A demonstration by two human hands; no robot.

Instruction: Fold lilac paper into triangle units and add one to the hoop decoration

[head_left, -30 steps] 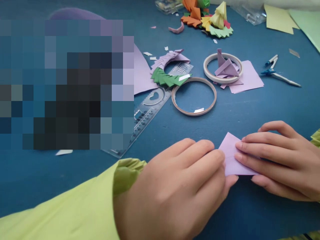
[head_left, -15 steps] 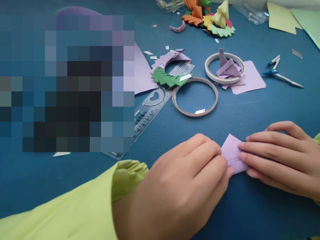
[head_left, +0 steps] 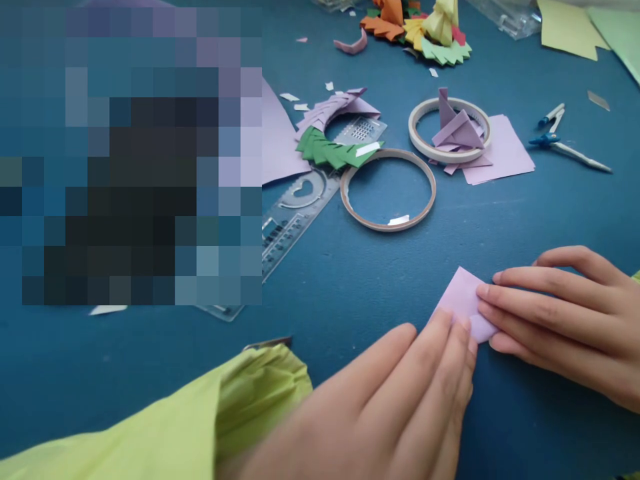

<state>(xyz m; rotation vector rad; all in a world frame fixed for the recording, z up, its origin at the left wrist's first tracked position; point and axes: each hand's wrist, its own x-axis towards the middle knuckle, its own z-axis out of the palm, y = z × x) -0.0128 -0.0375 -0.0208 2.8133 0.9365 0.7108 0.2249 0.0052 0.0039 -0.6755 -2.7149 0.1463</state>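
Observation:
A small folded lilac paper piece (head_left: 463, 299) lies on the blue table near the front edge. My right hand (head_left: 565, 320) lies flat on its right part, fingers stretched out and pressing it down. My left hand (head_left: 400, 407) comes from the lower left in a yellow-green sleeve, its fingers straight and pressed together, with the fingertips on the paper's lower left edge. Most of the paper is hidden under the two hands.
Behind lie two tape rings (head_left: 387, 190) (head_left: 449, 130), a clear ruler (head_left: 295, 213), a half ring of folded lilac and green pieces (head_left: 333, 133), lilac sheets (head_left: 500, 157), a compass (head_left: 565, 143) and a pile of coloured folded pieces (head_left: 420, 30). A blurred patch covers the left.
My left hand has slid back toward me and flattened, its fingers now stretched along the paper's left edge. The paper shows less than before. My right hand stays in place.

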